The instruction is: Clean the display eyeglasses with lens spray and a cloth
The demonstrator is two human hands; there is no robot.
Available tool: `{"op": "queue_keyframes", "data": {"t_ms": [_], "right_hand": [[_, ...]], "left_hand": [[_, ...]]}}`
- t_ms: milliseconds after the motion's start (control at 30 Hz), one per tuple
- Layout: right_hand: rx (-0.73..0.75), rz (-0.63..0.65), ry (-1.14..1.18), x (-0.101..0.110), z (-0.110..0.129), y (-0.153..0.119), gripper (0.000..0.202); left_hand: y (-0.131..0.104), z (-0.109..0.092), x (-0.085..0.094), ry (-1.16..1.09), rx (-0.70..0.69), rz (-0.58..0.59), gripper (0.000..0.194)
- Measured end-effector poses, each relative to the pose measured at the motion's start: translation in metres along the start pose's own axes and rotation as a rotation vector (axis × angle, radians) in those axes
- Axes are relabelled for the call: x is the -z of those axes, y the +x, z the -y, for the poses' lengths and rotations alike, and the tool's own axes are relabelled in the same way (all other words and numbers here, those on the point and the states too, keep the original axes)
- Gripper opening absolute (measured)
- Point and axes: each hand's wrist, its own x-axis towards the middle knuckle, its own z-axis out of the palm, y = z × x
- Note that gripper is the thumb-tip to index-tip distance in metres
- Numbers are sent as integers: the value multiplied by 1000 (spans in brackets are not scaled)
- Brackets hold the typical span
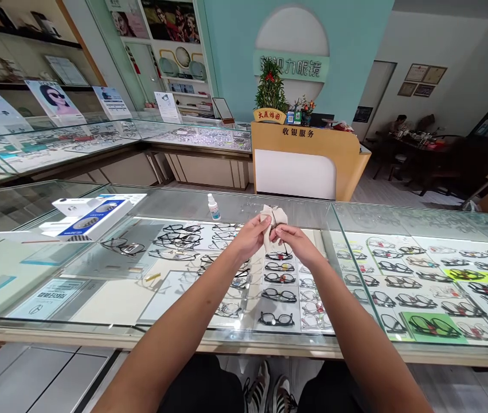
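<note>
Above the glass counter, my left hand (pixel 251 236) is closed on a beige cleaning cloth (pixel 280 215), pinching it with the thumb on top. The cloth is folded around a pair of dark-framed eyeglasses (pixel 274 218), so most of the lenses are covered. My right hand (pixel 294 238) grips the eyeglasses at their near side, its fingers touching the cloth too. A thin dark temple arm seems to hang below the right fingers. Beyond the hands, a small white spray bottle (pixel 213 207) stands upright on the counter.
The glass display counter (pixel 175 201) holds rows of eyeglasses beneath its top. At the left lie an opened white-and-blue box (pixel 97 219) and another pair of eyeglasses (pixel 124 246). Farther back stand a wooden cashier desk (pixel 308 140) and more showcases. Seated people are at the far right.
</note>
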Motion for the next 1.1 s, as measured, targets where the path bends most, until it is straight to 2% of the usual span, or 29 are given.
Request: {"op": "queue_keyframes", "data": {"t_ms": [233, 567, 700, 800, 933, 1100], "right_hand": [[-37, 14, 57, -2, -4, 0, 37], [11, -32, 31, -2, -3, 0, 36], [3, -34, 26, -4, -3, 0, 38], [-7, -33, 5, -5, -4, 0, 39], [-27, -36, -17, -4, -7, 1, 36], [-3, -18, 6, -2, -7, 1, 30]], "left_hand": [[-1, -3, -1, 13, -12, 21, 38], [-2, -3, -3, 13, 5, -34, 39], [-2, 0, -4, 41, -44, -15, 39], [-3, 3, -6, 98, -117, -50, 39], [-3, 5, -8, 164, -164, -97, 46], [0, 2, -2, 142, -135, -132, 57]]}}
